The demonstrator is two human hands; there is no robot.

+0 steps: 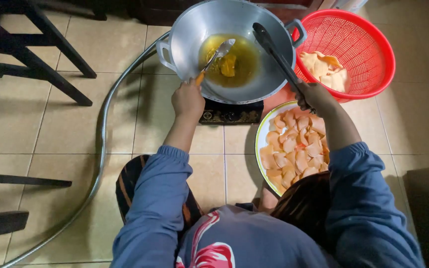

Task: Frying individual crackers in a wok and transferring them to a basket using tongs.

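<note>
A metal wok with yellow oil sits on a small black stove on the tiled floor. A cracker floats in the oil. My left hand grips a metal spatula with an orange handle, its blade over the oil. My right hand holds black tongs that reach over the wok's right side. Just under my right hand is a white plate piled with several flat orange raw crackers.
A red plastic colander with fried crackers stands right of the wok. A grey flexible gas hose curves across the floor at left. Dark chair legs stand at the upper left, more dark furniture at the left edge.
</note>
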